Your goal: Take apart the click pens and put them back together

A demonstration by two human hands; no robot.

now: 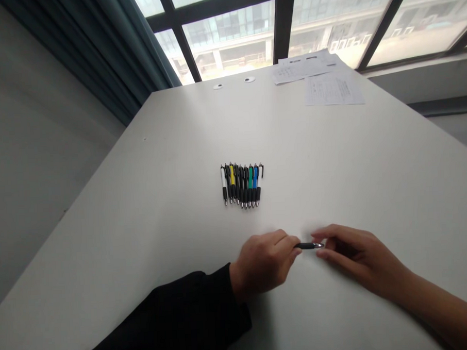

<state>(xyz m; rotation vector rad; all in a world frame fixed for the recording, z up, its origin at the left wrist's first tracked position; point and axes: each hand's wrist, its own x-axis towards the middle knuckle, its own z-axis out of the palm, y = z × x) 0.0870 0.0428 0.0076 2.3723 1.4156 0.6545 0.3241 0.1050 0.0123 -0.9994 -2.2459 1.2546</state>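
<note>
A pen (308, 246) with a black grip and a silver tip lies level just above the white table. My left hand (266, 260), in a black sleeve, is closed around its rear part, so the upper barrel is hidden. From the other side, my right hand (363, 257) has its thumb and index finger around the silver tip, its other fingers curled behind. Beyond the hands, several pens lie side by side in a row, among them a white pen (223, 183), a yellow pen (232, 176), a green pen (250, 178) and a blue pen (255, 179), with black ones between.
The white table (172, 188) extends to a window at the far side. Printed papers (334, 88) lie at its far right, and two small oval cable-hole covers (249, 80) are set near the far edge. A dark curtain (108, 51) hangs at the left.
</note>
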